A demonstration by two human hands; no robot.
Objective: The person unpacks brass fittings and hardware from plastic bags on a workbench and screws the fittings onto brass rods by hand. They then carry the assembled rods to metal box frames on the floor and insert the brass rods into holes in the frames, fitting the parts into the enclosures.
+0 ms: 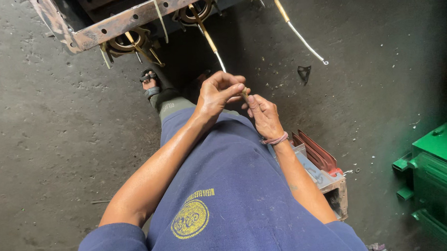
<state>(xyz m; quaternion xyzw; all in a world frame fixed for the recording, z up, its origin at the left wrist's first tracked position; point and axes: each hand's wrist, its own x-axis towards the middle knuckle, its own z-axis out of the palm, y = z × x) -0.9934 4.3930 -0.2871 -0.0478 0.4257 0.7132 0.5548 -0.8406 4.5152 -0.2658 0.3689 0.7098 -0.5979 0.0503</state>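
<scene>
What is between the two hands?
In the head view, a small brass-coloured tube end sits pinched between the left hand and right hand, joined to a white cable.

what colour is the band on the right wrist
Pink, a thin band seen in the head view.

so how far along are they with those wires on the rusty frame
Looks done: the right-most sleeved wire hangs free, nobody touching it. In hand: left hand and right hand pinch the middle wire's end. Left, by guess: the left fitting on the rusty frame.
</scene>
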